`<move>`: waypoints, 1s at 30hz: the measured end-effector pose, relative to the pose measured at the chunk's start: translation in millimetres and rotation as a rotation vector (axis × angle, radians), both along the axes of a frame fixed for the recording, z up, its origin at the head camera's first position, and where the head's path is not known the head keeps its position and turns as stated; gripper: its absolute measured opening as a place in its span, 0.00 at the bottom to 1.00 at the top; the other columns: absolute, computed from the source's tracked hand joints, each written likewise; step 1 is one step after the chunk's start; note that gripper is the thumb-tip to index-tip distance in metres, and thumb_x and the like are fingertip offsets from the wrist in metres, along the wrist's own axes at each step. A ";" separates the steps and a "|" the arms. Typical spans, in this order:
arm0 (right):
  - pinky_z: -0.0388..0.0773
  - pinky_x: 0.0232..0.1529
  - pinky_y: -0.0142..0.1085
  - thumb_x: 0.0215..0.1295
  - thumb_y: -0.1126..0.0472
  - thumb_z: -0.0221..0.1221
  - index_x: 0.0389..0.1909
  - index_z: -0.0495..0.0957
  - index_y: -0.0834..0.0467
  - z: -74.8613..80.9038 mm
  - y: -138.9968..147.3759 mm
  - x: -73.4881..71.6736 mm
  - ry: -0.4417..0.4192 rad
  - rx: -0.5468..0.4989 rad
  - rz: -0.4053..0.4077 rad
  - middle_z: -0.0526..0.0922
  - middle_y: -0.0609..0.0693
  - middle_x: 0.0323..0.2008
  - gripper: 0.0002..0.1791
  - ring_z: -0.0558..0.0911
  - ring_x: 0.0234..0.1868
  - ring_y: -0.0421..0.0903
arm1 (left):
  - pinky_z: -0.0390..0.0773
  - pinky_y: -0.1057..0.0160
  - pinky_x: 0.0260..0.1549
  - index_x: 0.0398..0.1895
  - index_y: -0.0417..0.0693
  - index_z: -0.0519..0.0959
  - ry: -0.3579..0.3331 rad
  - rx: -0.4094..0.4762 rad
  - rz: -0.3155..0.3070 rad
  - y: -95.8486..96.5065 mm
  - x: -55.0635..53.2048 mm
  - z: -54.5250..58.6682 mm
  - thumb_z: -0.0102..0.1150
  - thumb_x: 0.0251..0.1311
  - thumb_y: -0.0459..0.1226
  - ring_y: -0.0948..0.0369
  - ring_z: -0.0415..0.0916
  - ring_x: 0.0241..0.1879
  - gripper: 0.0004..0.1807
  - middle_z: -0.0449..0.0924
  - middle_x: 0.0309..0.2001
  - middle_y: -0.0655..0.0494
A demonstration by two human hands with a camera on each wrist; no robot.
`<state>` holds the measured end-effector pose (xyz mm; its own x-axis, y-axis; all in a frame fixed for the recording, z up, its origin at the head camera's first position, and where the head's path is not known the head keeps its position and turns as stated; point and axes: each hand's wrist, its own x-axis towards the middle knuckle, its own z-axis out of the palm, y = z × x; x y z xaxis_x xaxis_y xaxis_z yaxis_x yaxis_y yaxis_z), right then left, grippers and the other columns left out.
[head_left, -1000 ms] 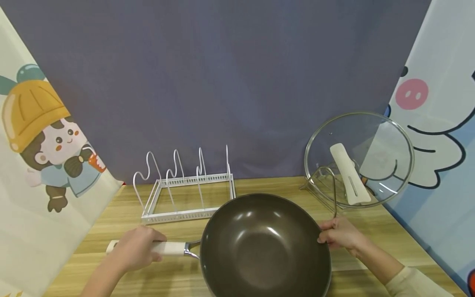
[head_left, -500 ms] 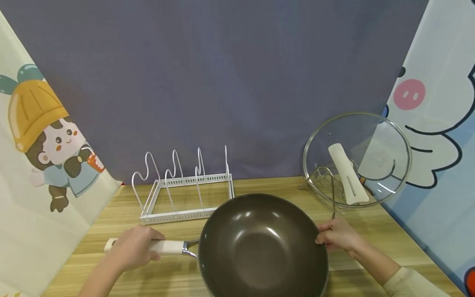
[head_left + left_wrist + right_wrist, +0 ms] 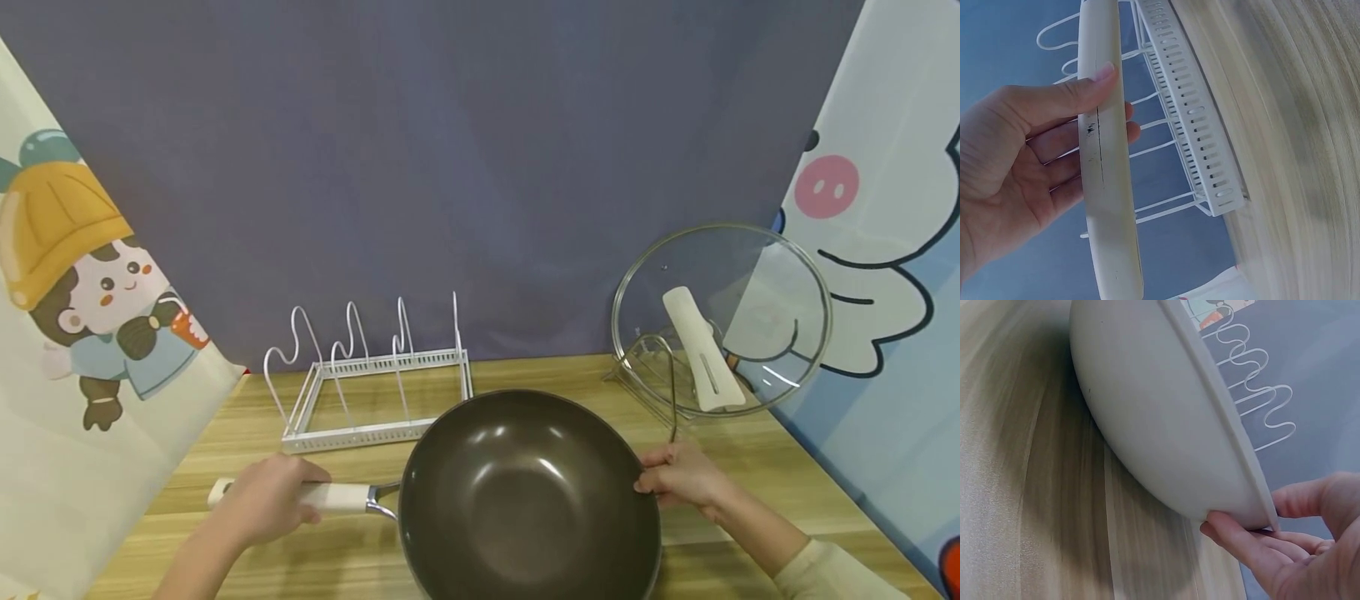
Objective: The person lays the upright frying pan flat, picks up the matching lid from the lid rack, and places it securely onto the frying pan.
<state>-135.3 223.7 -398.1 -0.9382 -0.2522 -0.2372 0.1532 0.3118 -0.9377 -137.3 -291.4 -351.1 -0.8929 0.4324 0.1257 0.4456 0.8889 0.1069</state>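
A deep frying pan, a wok, dark brown inside and cream outside, is at the front middle of the head view, its lower edge cut off by the frame. My left hand grips its cream handle; the left wrist view shows the thumb across the handle and the fingers curled behind. At the opposite side, my right hand pinches the rim. In the right wrist view the thumb lies inside the rim and the fingers support the cream outer wall.
Behind the wok stands a white wire rack with several upright loops. A glass lid with a cream handle leans in a metal stand at the back right. A grey cloth hangs behind the wooden table.
The view has shifted very slightly. Both hands keep their hold, and the wok appears almost still, a few pixels further left.
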 end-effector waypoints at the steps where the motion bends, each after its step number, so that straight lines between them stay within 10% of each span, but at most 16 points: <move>1: 0.85 0.38 0.41 0.53 0.70 0.59 0.52 0.69 0.82 0.5 0.3 -0.1 -0.002 0.011 -0.004 0.87 0.62 0.38 0.27 0.88 0.32 0.47 | 0.67 0.68 0.21 0.26 0.63 0.83 -0.006 0.005 0.004 0.1 0.3 0.3 0.78 0.31 0.41 0.74 0.67 0.23 0.15 0.79 0.24 0.71; 16: 0.83 0.48 0.45 0.65 0.60 0.57 0.61 0.57 0.85 8.1 5.8 -4.9 -0.051 0.078 0.063 0.76 0.74 0.54 0.36 0.85 0.47 0.58 | 0.72 0.67 0.24 0.31 0.57 0.85 -0.052 0.054 0.030 -1.6 3.3 -0.9 0.78 0.33 0.41 0.72 0.72 0.26 0.16 0.84 0.28 0.66; 30: 0.84 0.43 0.43 0.64 0.62 0.59 0.57 0.63 0.84 2.3 6.1 -5.1 0.010 0.135 0.029 0.79 0.73 0.50 0.32 0.87 0.38 0.52 | 0.76 0.65 0.26 0.30 0.53 0.85 -0.005 0.059 -0.044 -1.9 -0.6 -4.5 0.77 0.34 0.38 0.70 0.74 0.26 0.15 0.84 0.27 0.65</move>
